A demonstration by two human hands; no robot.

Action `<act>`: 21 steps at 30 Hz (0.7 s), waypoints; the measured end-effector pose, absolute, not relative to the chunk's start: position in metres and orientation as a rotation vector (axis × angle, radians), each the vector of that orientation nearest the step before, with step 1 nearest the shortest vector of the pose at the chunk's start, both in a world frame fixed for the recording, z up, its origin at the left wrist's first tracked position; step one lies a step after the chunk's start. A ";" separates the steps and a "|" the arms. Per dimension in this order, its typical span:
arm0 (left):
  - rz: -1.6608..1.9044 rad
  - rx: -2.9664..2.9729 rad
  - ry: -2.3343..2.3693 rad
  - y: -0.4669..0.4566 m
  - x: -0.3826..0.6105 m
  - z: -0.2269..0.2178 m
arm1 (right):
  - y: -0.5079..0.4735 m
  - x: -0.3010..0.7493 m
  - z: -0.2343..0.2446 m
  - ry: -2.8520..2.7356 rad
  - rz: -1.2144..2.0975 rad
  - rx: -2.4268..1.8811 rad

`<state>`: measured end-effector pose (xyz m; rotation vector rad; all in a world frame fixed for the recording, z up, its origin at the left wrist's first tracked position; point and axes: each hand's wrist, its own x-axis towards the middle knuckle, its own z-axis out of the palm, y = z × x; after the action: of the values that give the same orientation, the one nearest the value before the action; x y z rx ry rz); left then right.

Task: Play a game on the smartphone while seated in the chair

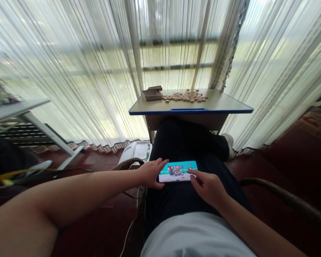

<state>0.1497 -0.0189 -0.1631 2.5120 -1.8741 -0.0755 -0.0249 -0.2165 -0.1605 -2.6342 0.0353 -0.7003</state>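
I hold the phone (178, 171) flat on my lap, low in the middle of the frame, its long side running left to right. My left hand (149, 174) grips its left end with curled fingers. My right hand (208, 187) touches its right end, equally near, fingers loosely bent.

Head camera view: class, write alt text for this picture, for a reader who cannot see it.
A seated person holds a phone with a lit, colourful screen on their lap, the left hand gripping its left end and the right hand touching its right end. Ahead, a small blue-edged table bears scattered round wooden pieces and a wooden box, before sheer curtains.
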 end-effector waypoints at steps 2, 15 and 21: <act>-0.071 2.507 -1.880 -0.020 0.150 -0.162 | -0.217 -0.025 -0.160 0.041 -0.696 -2.632; -0.102 2.515 -1.854 -0.020 0.149 -0.162 | -0.221 -0.025 -0.162 0.077 -0.701 -2.639; -0.100 2.522 -1.864 -0.019 0.149 -0.161 | -0.228 -0.019 -0.168 0.154 -0.643 -2.682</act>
<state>0.1485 -0.0195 -0.1611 2.5221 -1.8637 -0.1002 -0.0194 -0.2276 -0.1678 -2.6823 0.1544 -0.6427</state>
